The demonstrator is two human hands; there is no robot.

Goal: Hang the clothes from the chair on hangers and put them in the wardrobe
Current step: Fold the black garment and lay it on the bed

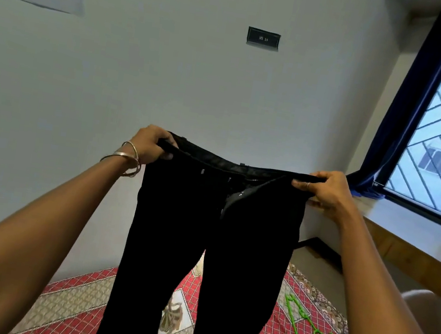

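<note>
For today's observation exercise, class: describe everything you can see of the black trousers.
The black trousers are plain dark fabric, held up in the air with the waist spread wide and both legs hanging down over the bed. The left hand and right hand each grip one end of the waistband. The fly looks open, with a small pale tag near the waistband. The leg ends run out of view, so their hems cannot be seen.
</note>
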